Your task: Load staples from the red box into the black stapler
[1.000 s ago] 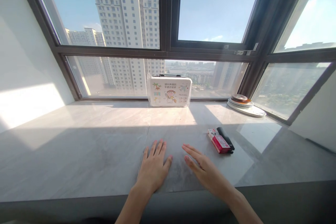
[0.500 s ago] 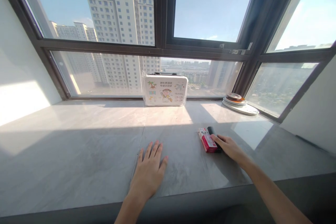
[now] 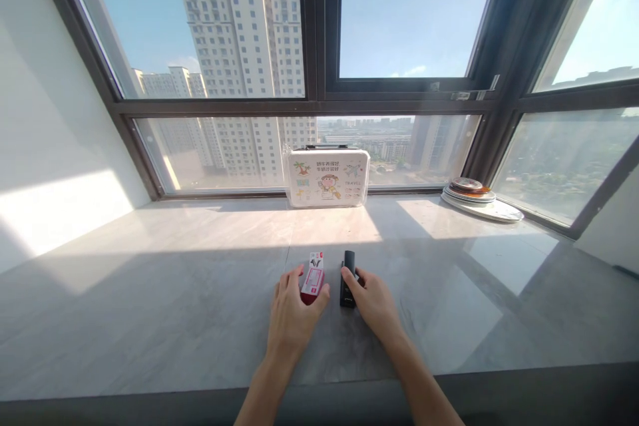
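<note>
My left hand (image 3: 293, 309) is curled around a small red-and-white box (image 3: 313, 277), thumb on its right side and fingers on its left. The box stands on the grey marble-look sill, its printed top facing up. Just to the right, my right hand (image 3: 373, 299) grips a black stapler (image 3: 348, 279), with the thumb on top and the fingers along its right side. The stapler points away from me, a short gap from the box.
A white case (image 3: 328, 196) with cartoon prints stands upright against the window. Stacked plates (image 3: 482, 206) sit in the far right corner of the sill (image 3: 150, 319). Dark window frames (image 3: 399, 106) border the back, and the sill's front edge runs close to me.
The box and stapler, side by side before, have come left towards the middle and now stand apart. My left hand, flat on the sill earlier, has closed around the box.
</note>
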Available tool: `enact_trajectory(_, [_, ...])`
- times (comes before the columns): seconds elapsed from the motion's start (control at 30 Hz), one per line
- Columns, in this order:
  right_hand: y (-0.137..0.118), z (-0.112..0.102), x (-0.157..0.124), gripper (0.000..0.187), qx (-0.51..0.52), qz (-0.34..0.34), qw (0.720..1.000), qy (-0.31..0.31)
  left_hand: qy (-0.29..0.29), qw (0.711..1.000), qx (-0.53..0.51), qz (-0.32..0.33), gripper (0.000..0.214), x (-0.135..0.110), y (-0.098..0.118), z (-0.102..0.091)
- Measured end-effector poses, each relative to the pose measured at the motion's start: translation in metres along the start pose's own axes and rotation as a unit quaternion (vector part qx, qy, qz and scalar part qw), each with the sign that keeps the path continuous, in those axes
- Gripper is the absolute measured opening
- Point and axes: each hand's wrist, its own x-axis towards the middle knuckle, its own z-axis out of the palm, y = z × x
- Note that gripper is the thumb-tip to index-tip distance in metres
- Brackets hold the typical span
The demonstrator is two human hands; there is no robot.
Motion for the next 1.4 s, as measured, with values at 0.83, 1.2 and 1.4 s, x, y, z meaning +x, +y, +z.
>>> enact_trajectory(0.83, [0.027, -0.036, -0.021, 0.057, 0.012, 0.020, 0.999, 0.026, 0.058, 0.963, 0.261, -0.043, 0.045, -0.036, -0.077, -0.085])
enact_trajectory(1.2, [0.022, -0.041, -0.045, 0.055, 0.035, 0.018, 0.999, 0.006, -0.026, 0.980, 0.185, 0.073, 0.053, 0.004, 0.011, 0.006])
enact_trajectory(1.4, [0.030, -0.063, -0.029, 0.047, 0.049, -0.039, 0.998, -0.015, -0.056, 0.987, 0.142, 0.050, 0.033, -0.009, 0.005, -0.007])
